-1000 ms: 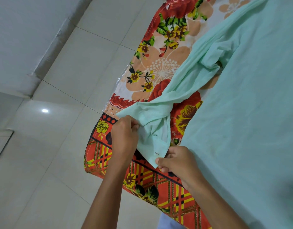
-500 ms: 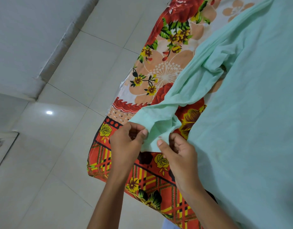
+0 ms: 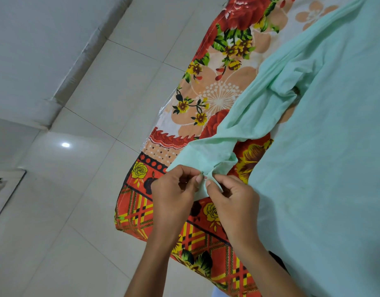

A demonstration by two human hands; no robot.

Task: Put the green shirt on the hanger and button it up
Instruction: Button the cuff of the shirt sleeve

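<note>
Both thumbs and forefingers meet at one spot just below the middle of the frame, pinching the end of a sleeve cuff point(image 3: 203, 181). The left hand point(image 3: 176, 189) has its fingers curled in, thumb tip pressed onto the pale fabric; the right hand point(image 3: 234, 196) mirrors it from the other side, its thumb nail showing against the cloth and the other fingers folded under. The two hands nearly touch at the thumbs (whether a button sits between them is too small to tell).

From that pinch the sleeve point(image 3: 238, 125) runs up and to the right, crumpled and twisted, to join the body of the green shirt point(image 3: 324, 157), which lies spread flat and fills most of the right half of the frame. The shirt is a light mint colour, and no label or print can be read on it.

Under it is a bedsheet point(image 3: 219, 82) with large red and peach flowers, yellow roses and a red, yellow and black plaid border; the border hangs over the edge of the bed in the lower middle. No writing appears on it either.

To the left, pale floor tiles point(image 3: 88, 103) reach a white wall in the upper left, with a small bright light reflection point(image 3: 65, 144) on the glossy surface at mid left.
</note>
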